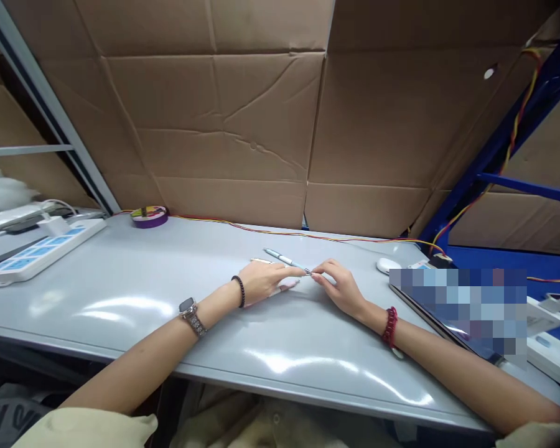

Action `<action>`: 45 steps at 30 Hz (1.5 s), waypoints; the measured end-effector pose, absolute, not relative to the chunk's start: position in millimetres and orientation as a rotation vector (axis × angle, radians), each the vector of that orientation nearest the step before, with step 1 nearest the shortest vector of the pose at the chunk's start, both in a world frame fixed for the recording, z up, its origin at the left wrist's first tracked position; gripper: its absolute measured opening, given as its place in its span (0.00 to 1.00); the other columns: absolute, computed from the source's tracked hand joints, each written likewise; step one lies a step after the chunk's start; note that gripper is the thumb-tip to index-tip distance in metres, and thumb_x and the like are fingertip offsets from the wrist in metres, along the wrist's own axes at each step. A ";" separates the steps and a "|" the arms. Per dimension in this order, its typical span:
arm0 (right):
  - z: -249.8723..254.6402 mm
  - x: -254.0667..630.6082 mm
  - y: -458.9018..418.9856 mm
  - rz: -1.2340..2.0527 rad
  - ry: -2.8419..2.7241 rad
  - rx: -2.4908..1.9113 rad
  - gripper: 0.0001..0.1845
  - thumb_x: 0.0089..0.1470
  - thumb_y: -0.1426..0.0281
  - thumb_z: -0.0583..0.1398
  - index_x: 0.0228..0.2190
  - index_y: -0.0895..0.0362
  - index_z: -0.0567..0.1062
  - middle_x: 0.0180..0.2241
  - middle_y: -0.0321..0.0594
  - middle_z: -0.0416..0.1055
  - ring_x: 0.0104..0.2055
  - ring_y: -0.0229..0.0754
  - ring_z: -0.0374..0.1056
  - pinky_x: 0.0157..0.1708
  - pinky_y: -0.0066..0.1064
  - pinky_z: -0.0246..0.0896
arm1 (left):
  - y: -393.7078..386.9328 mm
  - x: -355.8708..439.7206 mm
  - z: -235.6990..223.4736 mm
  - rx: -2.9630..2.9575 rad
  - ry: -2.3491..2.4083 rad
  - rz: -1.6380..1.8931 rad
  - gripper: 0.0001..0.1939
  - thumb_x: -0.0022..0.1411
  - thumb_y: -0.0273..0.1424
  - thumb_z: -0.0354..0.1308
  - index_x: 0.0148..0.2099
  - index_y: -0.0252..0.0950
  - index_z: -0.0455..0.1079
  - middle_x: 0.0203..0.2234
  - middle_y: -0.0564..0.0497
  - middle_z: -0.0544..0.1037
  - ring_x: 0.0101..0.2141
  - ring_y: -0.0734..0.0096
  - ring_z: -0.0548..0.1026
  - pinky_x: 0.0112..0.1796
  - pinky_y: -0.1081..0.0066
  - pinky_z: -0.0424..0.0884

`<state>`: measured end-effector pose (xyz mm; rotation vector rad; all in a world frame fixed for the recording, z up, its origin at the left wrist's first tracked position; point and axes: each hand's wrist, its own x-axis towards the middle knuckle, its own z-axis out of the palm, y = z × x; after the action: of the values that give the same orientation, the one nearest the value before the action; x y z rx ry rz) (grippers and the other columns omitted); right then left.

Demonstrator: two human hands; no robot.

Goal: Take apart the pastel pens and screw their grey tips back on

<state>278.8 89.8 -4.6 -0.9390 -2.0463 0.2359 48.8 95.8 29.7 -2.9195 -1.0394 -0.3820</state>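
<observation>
A slim light-blue and white pen (280, 256) lies slanting on the grey table, its near end at my right fingertips. My right hand (340, 287) is closed, with thumb and forefinger pinched on that end. My left hand (264, 281) lies palm down beside it, fingers stretched out, the forefinger reaching to the same end of the pen. Partly under the left hand is a pinkish pen (289, 285), its tip pointing right. Behind the left knuckles, the edge of another pale pen (260, 260) shows; the rest of it is hidden.
A purple roll of tape (149, 216) sits at the back left, near a white power strip (46, 252). Thin red and yellow wires (261, 230) run along the cardboard wall (224, 143). To the right are a white mouse (387, 266) and a blurred-out flat device (462, 311).
</observation>
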 end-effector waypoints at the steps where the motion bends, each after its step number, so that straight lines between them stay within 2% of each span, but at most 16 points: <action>1: -4.2 280.2 91.4 0.233 -2.021 -0.966 0.15 0.61 0.62 0.50 0.28 0.55 0.70 0.27 0.40 0.69 0.32 0.42 0.64 0.33 0.33 0.60 | 97.5 46.4 30.4 -2.925 -1.040 -0.385 0.18 0.67 0.38 0.42 0.58 0.51 0.57 0.42 0.56 0.75 0.37 0.68 0.74 0.33 0.72 0.65; 4: -4.0 285.6 98.0 0.205 -1.962 -1.044 0.21 0.62 0.62 0.46 0.21 0.55 0.65 0.22 0.38 0.64 0.28 0.41 0.60 0.30 0.33 0.57 | 105.7 37.8 30.2 -2.931 -1.080 -0.357 0.20 0.66 0.29 0.41 0.58 0.50 0.57 0.45 0.55 0.74 0.39 0.68 0.75 0.30 0.74 0.64; 6: -5.3 288.0 102.0 0.189 -2.003 -1.096 0.23 0.61 0.63 0.46 0.16 0.55 0.59 0.16 0.35 0.57 0.24 0.40 0.55 0.26 0.31 0.52 | 111.7 33.4 28.4 -2.936 -1.106 -0.334 0.22 0.64 0.25 0.41 0.58 0.48 0.58 0.47 0.55 0.74 0.40 0.68 0.74 0.30 0.74 0.64; 9: -9.0 288.1 105.1 0.136 -2.193 -1.192 0.24 0.58 0.65 0.49 0.12 0.55 0.54 0.12 0.33 0.50 0.21 0.38 0.51 0.27 0.31 0.49 | 116.8 31.0 25.3 -2.943 -1.112 -0.324 0.21 0.65 0.26 0.40 0.57 0.46 0.58 0.45 0.53 0.75 0.37 0.67 0.75 0.29 0.73 0.64; 13: -12.4 285.6 105.5 0.109 -2.304 -1.282 0.24 0.56 0.66 0.51 0.11 0.56 0.57 0.12 0.33 0.54 0.20 0.36 0.51 0.27 0.31 0.46 | 116.4 31.7 22.5 -2.947 -1.110 -0.314 0.14 0.65 0.34 0.43 0.50 0.41 0.65 0.32 0.51 0.77 0.31 0.66 0.73 0.28 0.72 0.62; 15: -11.7 284.9 104.9 0.119 -2.319 -1.329 0.25 0.57 0.63 0.51 0.11 0.56 0.60 0.12 0.35 0.56 0.20 0.37 0.53 0.25 0.30 0.44 | 115.0 32.4 21.8 -2.962 -1.087 -0.308 0.12 0.64 0.36 0.45 0.45 0.41 0.68 0.30 0.52 0.76 0.32 0.66 0.73 0.29 0.72 0.63; 20: -5.6 283.7 102.5 0.105 -2.312 -1.476 0.28 0.59 0.56 0.48 0.12 0.56 0.63 0.13 0.37 0.60 0.22 0.39 0.56 0.24 0.30 0.42 | 114.4 33.9 22.6 -2.992 -1.051 -0.343 0.13 0.63 0.39 0.47 0.41 0.41 0.69 0.32 0.52 0.74 0.34 0.67 0.71 0.33 0.71 0.64; 24: -3.8 284.8 101.9 0.177 -2.256 -1.424 0.28 0.61 0.58 0.44 0.15 0.56 0.65 0.16 0.37 0.66 0.24 0.39 0.58 0.26 0.30 0.47 | 125.4 29.4 18.6 -2.919 -1.154 -0.466 0.17 0.67 0.37 0.41 0.46 0.39 0.68 0.40 0.48 0.71 0.41 0.64 0.68 0.42 0.66 0.64; 27: -5.2 286.1 102.3 0.181 -2.203 -1.367 0.27 0.61 0.60 0.44 0.16 0.56 0.65 0.18 0.37 0.67 0.24 0.39 0.58 0.28 0.30 0.48 | 138.7 21.2 10.2 -2.857 -1.272 -0.516 0.15 0.66 0.37 0.43 0.47 0.39 0.68 0.42 0.46 0.70 0.44 0.60 0.66 0.44 0.62 0.64; 31: -8.4 287.0 103.8 0.138 -2.147 -1.347 0.27 0.61 0.59 0.43 0.14 0.55 0.60 0.15 0.36 0.60 0.23 0.39 0.56 0.28 0.32 0.49 | 149.9 14.6 1.7 -2.847 -1.350 -0.501 0.12 0.63 0.38 0.48 0.39 0.37 0.68 0.40 0.46 0.70 0.42 0.60 0.67 0.41 0.64 0.65; 34: -9.2 287.6 104.2 0.107 -2.102 -1.327 0.26 0.61 0.60 0.41 0.15 0.55 0.57 0.15 0.36 0.57 0.23 0.40 0.55 0.29 0.32 0.50 | 148.4 17.3 3.5 -2.843 -1.365 -0.507 0.12 0.66 0.36 0.44 0.38 0.37 0.66 0.36 0.48 0.72 0.38 0.63 0.69 0.38 0.66 0.65; 39: -6.1 285.6 98.1 0.148 -1.974 -1.196 0.20 0.63 0.61 0.40 0.31 0.55 0.65 0.30 0.40 0.66 0.31 0.41 0.60 0.33 0.33 0.55 | 131.3 28.8 15.2 -2.853 -1.340 -0.522 0.14 0.68 0.33 0.37 0.41 0.36 0.62 0.28 0.51 0.72 0.29 0.67 0.69 0.30 0.70 0.63; 45: -5.2 277.6 85.9 0.206 -2.070 -1.134 0.25 0.63 0.58 0.41 0.19 0.54 0.62 0.19 0.37 0.62 0.26 0.41 0.57 0.30 0.34 0.53 | 108.8 42.1 21.9 -2.892 -1.251 -0.525 0.13 0.68 0.35 0.39 0.46 0.37 0.61 0.26 0.52 0.73 0.26 0.69 0.70 0.26 0.73 0.61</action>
<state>277.6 85.9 -5.2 -1.1340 -2.0701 0.2063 42.1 108.8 21.9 -2.8916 -1.2512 -0.5253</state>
